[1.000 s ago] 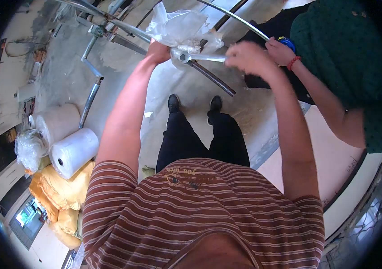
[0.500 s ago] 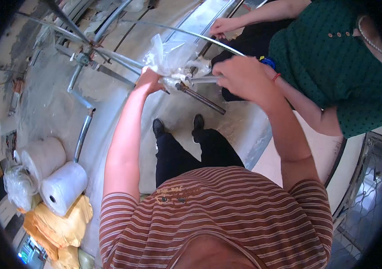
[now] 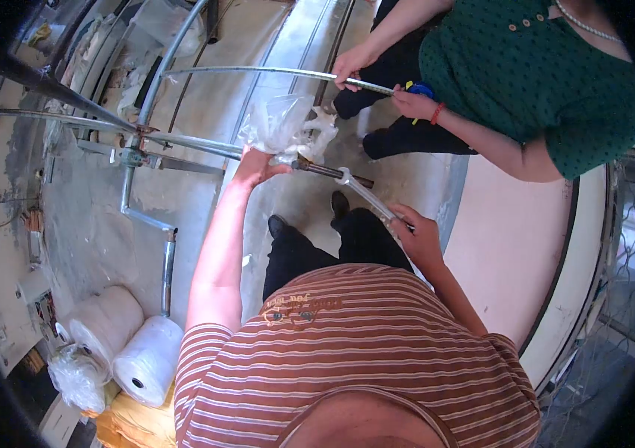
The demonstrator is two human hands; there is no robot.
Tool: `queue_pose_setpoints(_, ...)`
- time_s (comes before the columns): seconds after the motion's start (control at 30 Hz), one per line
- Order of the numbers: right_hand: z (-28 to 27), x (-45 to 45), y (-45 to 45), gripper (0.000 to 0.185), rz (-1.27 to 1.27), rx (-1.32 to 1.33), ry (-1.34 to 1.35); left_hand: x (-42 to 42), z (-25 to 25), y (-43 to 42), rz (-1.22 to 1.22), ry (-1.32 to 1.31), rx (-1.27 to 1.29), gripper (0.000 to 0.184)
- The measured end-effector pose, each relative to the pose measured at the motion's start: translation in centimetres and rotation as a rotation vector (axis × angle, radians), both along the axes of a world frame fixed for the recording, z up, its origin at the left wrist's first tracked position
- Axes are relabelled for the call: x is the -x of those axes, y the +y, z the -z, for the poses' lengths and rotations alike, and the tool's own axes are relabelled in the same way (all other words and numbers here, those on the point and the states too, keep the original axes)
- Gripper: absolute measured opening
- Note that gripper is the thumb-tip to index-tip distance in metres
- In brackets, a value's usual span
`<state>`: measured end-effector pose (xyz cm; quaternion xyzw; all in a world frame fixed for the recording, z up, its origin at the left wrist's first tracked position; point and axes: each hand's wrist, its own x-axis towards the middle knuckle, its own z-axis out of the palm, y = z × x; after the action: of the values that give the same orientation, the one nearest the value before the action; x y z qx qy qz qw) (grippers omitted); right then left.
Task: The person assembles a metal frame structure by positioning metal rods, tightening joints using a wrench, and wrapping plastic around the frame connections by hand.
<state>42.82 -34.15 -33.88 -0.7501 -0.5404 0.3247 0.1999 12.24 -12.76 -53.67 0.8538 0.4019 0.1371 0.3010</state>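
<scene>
My left hand (image 3: 259, 166) is closed around a metal pipe joint wrapped in clear plastic (image 3: 282, 134), at the end of a long horizontal bar (image 3: 194, 142). From this joint a dark metal rod (image 3: 325, 171) sticks out to the right. In my right hand (image 3: 417, 233) is a silver wrench (image 3: 368, 196), gripped by its lower end and slanting up to the left. Its open jaw meets or overlaps the dark rod; whether it bites on the rod I cannot tell.
Across from me, a person in a green top (image 3: 515, 86) holds a long narrow strip (image 3: 280, 71), a blue-and-yellow tape measure (image 3: 420, 91) by one hand. A bent metal crank (image 3: 168, 261) hangs at left, above white film rolls (image 3: 146, 358). A pale panel (image 3: 508, 254) lies right.
My right hand has moved down toward my body with the wrench, which now slants instead of lying level. My left hand stays at the joint. The other person's hand moved onto the strip.
</scene>
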Motion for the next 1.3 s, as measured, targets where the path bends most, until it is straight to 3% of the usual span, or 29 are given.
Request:
queue_pose_setpoints(0.17,-3.5,2.7,1.2,0.028,0.119,-0.008,0.145,-0.9,-0.5,1.1,-0.108,0.098,0.18,0.081)
queue_pose_setpoints(0.23,-3.9,3.6,3.5,0.027,-0.012,-0.138,0.145,-0.8,-0.8,1.5,-0.089,0.137,0.311,0.077)
queue_pose_setpoints(0.37,-2.5,3.4,8.5,0.027,-0.28,-0.367,-0.058,-1.0,-1.0,0.8,-0.114,0.164,0.245,0.078)
queue_pose_setpoints(0.43,-2.8,4.2,11.0,0.025,-0.335,-0.2,-0.093,-0.9,-0.2,0.2,-0.143,0.028,0.244,0.073)
queue_pose_setpoints(0.57,-2.2,10.5,16.5,0.025,-0.681,-0.55,-0.133,-1.0,1.6,-0.1,-0.213,-0.089,0.094,0.057)
queue_pose_setpoints(0.63,-3.4,16.4,17.7,0.024,-0.819,-0.569,0.001,-1.5,0.7,-1.3,-0.231,0.103,0.012,0.052)
queue_pose_setpoints(0.7,-4.9,23.0,16.4,0.021,-0.914,-0.282,0.009,-2.7,-1.2,-2.0,-0.234,0.301,-0.074,0.048)
queue_pose_setpoints(0.77,-3.6,27.5,14.7,0.02,-1.263,-0.16,0.184,-3.5,-2.6,-2.3,-0.224,0.491,-0.158,0.043)
queue_pose_setpoints(0.83,-5.8,29.0,11.9,0.021,-1.479,0.439,0.317,-3.5,-0.6,-0.9,-0.191,0.523,-0.021,0.037)
queue_pose_setpoints(0.9,-3.5,29.9,9.5,0.021,-1.75,0.359,0.36,-4.2,-1.7,0.0,-0.133,0.638,0.14,0.034)
queue_pose_setpoints(0.97,-3.2,29.9,7.7,0.021,-1.969,0.175,0.185,-5.0,-1.4,-0.7,-0.251,0.635,0.044,0.032)
queue_pose_setpoints(1.03,-4.1,29.0,7.8,0.02,-1.921,0.098,-0.085,-5.4,-1.5,-1.3,-0.283,0.706,-0.017,0.033)
queue_pose_setpoints(1.13,-3.0,26.8,8.8,0.02,-1.538,-0.311,-0.286,-4.9,-2.5,-0.8,-0.187,0.695,0.129,0.039)
queue_pose_setpoints(1.17,-2.0,25.4,9.8,0.018,-1.417,-0.326,-0.289,-4.5,-3.0,-0.7,-0.113,0.694,0.162,0.049)
queue_pose_setpoints(1.27,2.0,20.1,14.7,0.018,-1.067,-0.362,-0.283,-3.7,-5.8,-4.6,-0.384,0.436,-0.225,0.041)
queue_pose_setpoints(1.3,2.4,18.0,16.1,0.023,-0.996,-0.453,-0.262,-3.5,-5.2,-3.7,-0.32,0.474,-0.142,0.045)
